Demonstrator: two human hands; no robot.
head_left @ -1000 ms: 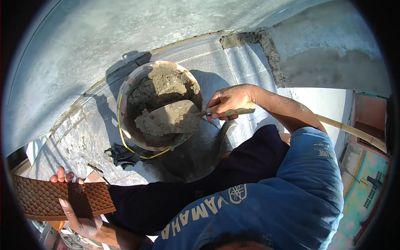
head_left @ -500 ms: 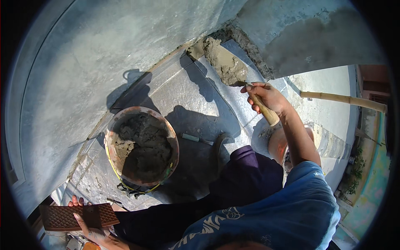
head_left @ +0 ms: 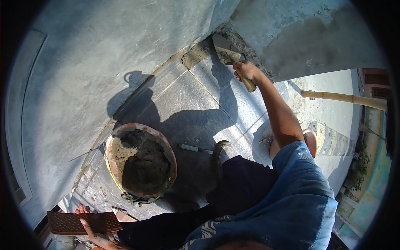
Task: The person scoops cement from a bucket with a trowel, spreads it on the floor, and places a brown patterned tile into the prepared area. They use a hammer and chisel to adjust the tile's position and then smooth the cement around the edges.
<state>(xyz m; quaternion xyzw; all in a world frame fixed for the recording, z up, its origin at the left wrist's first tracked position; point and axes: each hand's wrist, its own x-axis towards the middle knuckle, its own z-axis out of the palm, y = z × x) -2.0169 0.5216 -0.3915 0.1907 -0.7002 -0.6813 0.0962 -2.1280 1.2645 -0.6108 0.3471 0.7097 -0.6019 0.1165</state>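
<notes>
At the far corner, my right hand [head_left: 246, 71] is closed round the wooden handle of a pointed trowel [head_left: 223, 46]. Its metal blade carries only a smear of grey mortar and lies over the corner, close to the wall's foot. A patch of wet mortar [head_left: 195, 55] sits on the floor edge just left of the blade. At the lower left, my left hand [head_left: 92, 230] grips a brown plastic float [head_left: 79, 222] with a honeycomb-patterned face; fingers show above it and the thumb below. A bucket [head_left: 173, 155] of grey mortar [head_left: 146, 166] stands between my hands.
Grey walls [head_left: 104, 54] meet at the far corner. A small tool with a pale handle [head_left: 188, 147] lies on the tiled floor [head_left: 183, 93] beside my shoe [head_left: 225, 151]. A round container [head_left: 309, 141] is partly behind my right arm; a bamboo pole [head_left: 346, 98] extends at right.
My right hand has moved the trowel farther toward the corner, and the heap of mortar on its blade is gone. My left hand with the float has shifted slightly right and down.
</notes>
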